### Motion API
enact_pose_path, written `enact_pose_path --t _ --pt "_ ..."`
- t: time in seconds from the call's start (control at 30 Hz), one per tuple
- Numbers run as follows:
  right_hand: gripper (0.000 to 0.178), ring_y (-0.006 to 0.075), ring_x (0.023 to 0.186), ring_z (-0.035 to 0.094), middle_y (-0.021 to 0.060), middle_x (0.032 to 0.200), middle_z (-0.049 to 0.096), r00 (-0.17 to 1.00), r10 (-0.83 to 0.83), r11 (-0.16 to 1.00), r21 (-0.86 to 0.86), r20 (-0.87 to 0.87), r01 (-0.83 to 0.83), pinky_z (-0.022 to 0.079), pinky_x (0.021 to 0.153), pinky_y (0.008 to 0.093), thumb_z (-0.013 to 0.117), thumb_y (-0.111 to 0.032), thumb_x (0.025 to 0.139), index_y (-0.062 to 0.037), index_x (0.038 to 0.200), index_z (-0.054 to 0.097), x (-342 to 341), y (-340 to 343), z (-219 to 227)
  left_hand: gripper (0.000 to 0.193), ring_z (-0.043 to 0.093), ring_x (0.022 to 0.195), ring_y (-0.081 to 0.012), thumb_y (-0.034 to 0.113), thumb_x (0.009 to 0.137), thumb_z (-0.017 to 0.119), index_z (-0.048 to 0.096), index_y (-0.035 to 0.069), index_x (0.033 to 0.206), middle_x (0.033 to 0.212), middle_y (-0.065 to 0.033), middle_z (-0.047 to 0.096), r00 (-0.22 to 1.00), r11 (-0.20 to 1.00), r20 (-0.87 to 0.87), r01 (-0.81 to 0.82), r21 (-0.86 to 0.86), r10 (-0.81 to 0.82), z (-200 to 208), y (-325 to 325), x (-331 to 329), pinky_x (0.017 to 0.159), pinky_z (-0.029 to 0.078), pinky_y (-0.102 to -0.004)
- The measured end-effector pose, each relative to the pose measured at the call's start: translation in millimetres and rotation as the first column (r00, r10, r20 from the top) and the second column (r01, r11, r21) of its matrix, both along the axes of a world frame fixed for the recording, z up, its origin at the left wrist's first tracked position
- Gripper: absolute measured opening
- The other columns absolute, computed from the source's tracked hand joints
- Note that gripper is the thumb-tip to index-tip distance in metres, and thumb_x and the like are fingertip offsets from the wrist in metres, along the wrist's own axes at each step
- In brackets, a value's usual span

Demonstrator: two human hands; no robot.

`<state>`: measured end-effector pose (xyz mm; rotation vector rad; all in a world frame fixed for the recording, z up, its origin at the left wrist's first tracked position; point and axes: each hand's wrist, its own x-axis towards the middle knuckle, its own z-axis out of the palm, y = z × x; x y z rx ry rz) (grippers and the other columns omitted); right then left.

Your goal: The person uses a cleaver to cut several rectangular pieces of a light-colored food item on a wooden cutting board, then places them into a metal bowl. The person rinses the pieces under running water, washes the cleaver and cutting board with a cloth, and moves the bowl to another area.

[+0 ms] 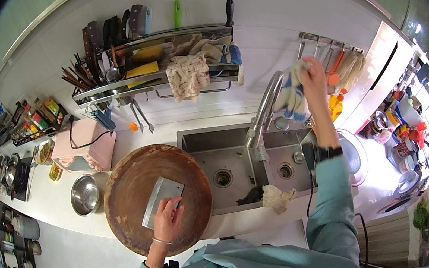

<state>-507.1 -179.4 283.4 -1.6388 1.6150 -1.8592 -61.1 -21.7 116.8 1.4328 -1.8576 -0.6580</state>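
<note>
My left hand (167, 219) is closed on a cleaver (161, 192), whose wide grey blade lies over a round wooden board (126, 198); my fingers and palm hide its handle. Raised over the right side of the sink, my right hand (314, 78) grips a white and blue cloth (289, 96) that hangs down beside the curved tap (269, 100). The steel double sink (205, 157) lies to the right of the board. On its front edge sits a crumpled pale cloth (277, 199), with a dark rag (251, 195) just left of it.
A wall rack (151, 77) carries knives, chopsticks and a patterned cloth (187, 77). Left of the board stand a steel bowl (85, 195) and a pink appliance (84, 143). Utensils hang from a hook rail (331, 42) near my right hand. A black cable (311, 194) crosses the sink's right end.
</note>
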Motion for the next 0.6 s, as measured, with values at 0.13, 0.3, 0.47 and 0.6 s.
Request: enact_pose_path --t 0.13,0.3,0.47,0.6 --pt "0.032 0.0236 0.089 0.064 0.0097 0.095 0.068 0.903 -0.032 0.971 0.200 -0.429 0.129 0.049 0.076 0.0323 0.058 -0.027 0.090 -0.0086 0.115 0.058 22 -74 -9 0.024 0.059 0.063 -0.0209 0.010 0.087 0.066 0.064 0.007 0.111 0.100 -0.0117 0.061 0.999 0.997 0.037 0.001 -0.076 0.001 10 -2 -4 0.058 0.049 -0.0319" --pt "0.034 0.0325 0.093 0.065 0.0084 0.101 0.070 0.729 0.009 0.969 0.187 -0.685 0.164 0.051 0.081 0.0395 0.057 -0.040 0.088 -0.0166 0.112 0.064 17 -100 -53 0.022 0.061 0.068 -0.0278 0.013 0.087 0.065 0.064 0.008 0.109 0.100 -0.0123 0.061 0.996 0.993 0.041 -0.069 -0.095 0.073 2 3 3 0.060 0.050 -0.0364" --pt "0.030 0.0312 0.094 0.065 0.0160 0.102 0.069 0.710 0.028 0.976 0.174 -0.704 0.134 0.049 0.085 0.0375 0.058 -0.028 0.092 -0.0026 0.107 0.067 12 -100 -49 0.025 0.061 0.084 -0.0339 0.015 0.085 0.066 0.063 0.008 0.110 0.097 -0.0151 0.059 0.956 0.976 0.203 -0.196 -0.096 0.212 -26 37 47 0.071 0.051 -0.0406" --pt "0.019 0.0295 0.097 0.061 0.0102 0.104 0.067 0.475 -0.232 0.960 -0.278 -0.849 -0.029 0.044 0.095 0.0401 0.053 -0.016 0.096 -0.0050 0.106 0.066 57 -54 -51 0.023 0.058 0.086 -0.0364 0.014 0.083 0.066 0.063 0.008 0.105 0.092 -0.0157 0.058 0.920 0.929 0.132 -0.360 -0.083 0.368 -36 72 79 0.073 0.050 -0.0426"
